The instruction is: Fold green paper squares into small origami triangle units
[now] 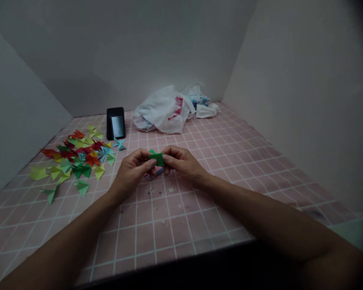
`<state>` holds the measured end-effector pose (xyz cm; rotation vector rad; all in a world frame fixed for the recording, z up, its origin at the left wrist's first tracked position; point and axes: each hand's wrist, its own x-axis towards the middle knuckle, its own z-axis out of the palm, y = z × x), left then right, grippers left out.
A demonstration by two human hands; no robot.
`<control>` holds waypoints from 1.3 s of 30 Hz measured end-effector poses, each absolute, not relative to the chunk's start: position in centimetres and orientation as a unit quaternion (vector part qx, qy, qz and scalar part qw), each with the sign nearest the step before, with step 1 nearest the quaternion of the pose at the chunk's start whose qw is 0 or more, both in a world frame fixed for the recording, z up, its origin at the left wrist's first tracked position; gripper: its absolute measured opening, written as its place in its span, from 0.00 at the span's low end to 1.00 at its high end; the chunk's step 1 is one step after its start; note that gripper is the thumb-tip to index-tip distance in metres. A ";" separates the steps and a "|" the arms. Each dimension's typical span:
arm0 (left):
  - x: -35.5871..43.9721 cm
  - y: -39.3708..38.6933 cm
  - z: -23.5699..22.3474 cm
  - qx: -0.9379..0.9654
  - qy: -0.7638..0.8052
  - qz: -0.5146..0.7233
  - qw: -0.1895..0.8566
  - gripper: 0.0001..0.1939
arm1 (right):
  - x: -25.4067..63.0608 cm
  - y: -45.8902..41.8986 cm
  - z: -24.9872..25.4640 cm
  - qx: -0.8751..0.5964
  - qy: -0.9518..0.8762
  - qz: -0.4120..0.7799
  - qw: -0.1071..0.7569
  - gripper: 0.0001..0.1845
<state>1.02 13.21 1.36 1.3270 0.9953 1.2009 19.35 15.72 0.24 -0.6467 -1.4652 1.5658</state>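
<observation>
My left hand [133, 171] and my right hand [183, 162] meet over the middle of the pink tiled table [175, 217]. Both pinch a small green folded paper piece [157, 158] between thumbs and fingertips. Under the hands a bit of a stack of paper [155, 174] peeks out, mostly hidden. To the left lies a heap of folded paper shapes [75, 157] in red, green, yellow and blue.
A black phone [115, 123] stands upright at the back of the table. Beside it lie white plastic bags [169, 108] with red print. Grey walls close in the table on the left, back and right. The table's front edge runs just below my forearms.
</observation>
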 end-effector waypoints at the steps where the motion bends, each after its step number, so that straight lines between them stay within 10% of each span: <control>1: 1.0 13.2 1.4 0.558 0.418 0.495 0.519 0.10 | 19.3 15.8 0.2 -0.260 -0.590 0.625 0.440 0.12; 39: 1.2 12.5 1.7 0.574 0.390 0.511 0.507 0.13 | 19.4 14.8 0.8 -0.274 -0.726 0.373 0.509 0.04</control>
